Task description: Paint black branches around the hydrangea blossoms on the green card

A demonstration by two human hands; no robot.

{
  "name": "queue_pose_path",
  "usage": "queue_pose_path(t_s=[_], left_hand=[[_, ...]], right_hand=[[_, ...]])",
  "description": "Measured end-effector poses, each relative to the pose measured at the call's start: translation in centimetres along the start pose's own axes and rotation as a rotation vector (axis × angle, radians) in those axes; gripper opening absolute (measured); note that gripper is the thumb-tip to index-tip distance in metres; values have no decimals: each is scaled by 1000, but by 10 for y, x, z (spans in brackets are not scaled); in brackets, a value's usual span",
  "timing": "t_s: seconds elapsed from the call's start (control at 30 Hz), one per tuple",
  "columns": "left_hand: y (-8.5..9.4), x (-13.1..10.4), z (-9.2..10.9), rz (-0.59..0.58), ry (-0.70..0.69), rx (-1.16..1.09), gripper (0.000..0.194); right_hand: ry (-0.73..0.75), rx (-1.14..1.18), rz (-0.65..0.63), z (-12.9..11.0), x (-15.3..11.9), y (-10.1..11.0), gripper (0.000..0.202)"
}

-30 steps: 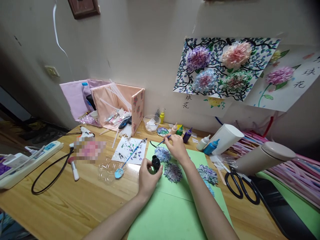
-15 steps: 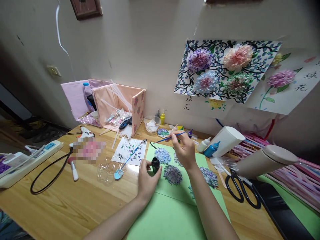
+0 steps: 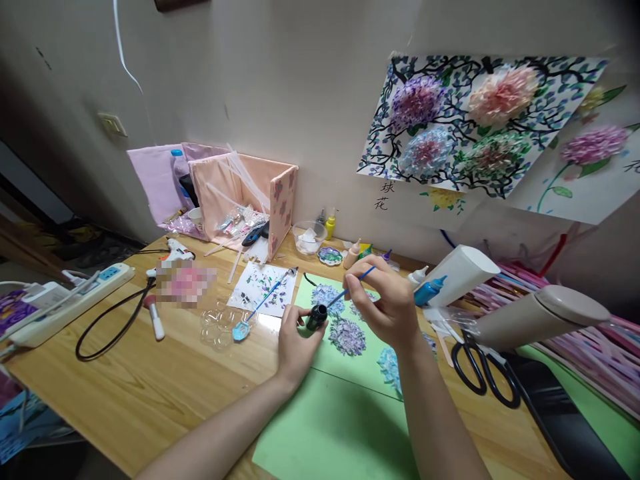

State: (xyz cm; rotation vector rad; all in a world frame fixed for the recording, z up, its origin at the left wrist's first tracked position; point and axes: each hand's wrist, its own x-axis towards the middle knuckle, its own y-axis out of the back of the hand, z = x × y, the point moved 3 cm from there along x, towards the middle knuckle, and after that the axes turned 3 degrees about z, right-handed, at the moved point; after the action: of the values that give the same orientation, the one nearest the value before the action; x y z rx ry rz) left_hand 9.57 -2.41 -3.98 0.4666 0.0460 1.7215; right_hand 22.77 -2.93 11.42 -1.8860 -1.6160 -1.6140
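My left hand is closed around a small dark ink bottle, its open mouth facing up and tilted right. Pinched in my right hand is a thin blue paintbrush, its tip right at the bottle's mouth. Under both hands lies green paper with several ruffled flowers on it. A purple flower is beside the bottle, a pale blue one behind it, and a turquoise one is partly covered by my right wrist. A short black stroke marks the paper's far left corner.
Left are a paint-spotted sheet with another brush, a clear palette, a glue gun and a power strip. Right are scissors, a blue bottle and a beige cylinder. A fabric box stands behind.
My right hand has brought the brush from the paper's far left corner down to the bottle's mouth. The bottle is now tilted toward the brush. The camera view has shifted slightly.
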Motion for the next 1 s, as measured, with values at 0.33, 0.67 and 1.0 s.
queue_pose_path(t_s=[0.33, 0.67, 1.0], left_hand=[[0, 0, 1, -33, -45, 30, 21], [-1, -1, 2, -58, -70, 30, 24], [-1, -1, 3, -78, -68, 28, 23]], right_hand=[[18, -61, -70, 1, -1, -5, 20], [13, -76, -101, 1, -1, -4, 21], [4, -86, -118, 1, 0, -4, 21]])
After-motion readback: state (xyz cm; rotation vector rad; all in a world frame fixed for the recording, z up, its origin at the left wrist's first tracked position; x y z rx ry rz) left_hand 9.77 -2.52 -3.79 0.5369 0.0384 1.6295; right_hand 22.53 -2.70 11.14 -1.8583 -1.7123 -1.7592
